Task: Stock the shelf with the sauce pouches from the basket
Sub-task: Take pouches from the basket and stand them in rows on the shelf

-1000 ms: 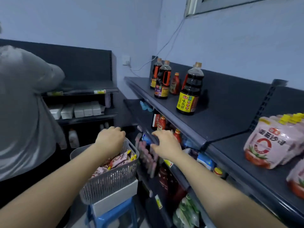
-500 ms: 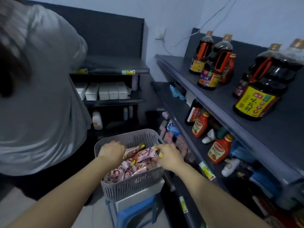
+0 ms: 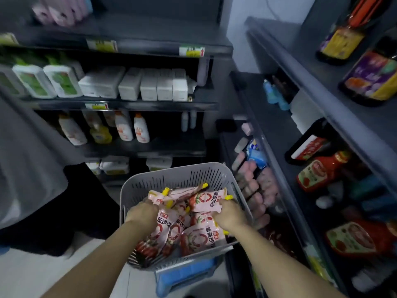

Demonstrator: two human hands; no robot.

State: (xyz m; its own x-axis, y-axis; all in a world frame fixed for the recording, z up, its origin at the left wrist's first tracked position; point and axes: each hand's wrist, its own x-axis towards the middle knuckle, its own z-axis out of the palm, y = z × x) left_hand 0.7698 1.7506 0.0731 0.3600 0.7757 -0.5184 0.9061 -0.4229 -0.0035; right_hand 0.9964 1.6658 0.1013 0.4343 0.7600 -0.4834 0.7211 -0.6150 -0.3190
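Observation:
A grey slotted basket (image 3: 178, 175) stands on a blue stool (image 3: 187, 274) in front of me. It holds several pink sauce pouches (image 3: 199, 237) with yellow caps. My left hand (image 3: 142, 212) is down among the pouches at the basket's left side, fingers curled into the pile. My right hand (image 3: 229, 214) is at the right side, fingers curled round the edge of a pink pouch (image 3: 209, 200) lying on top. The grey shelf (image 3: 300, 67) runs along the right.
The right shelf carries dark sauce bottles (image 3: 371, 82) on top and red ketchup bottles (image 3: 322, 171) below. A second rack (image 3: 129, 104) ahead holds white boxes and bottles. A person in a grey shirt (image 3: 28, 168) stands close at the left.
My view has tilted down from the shelf to the basket. Both hands have dropped from the basket rim and shelf edge into the pouches.

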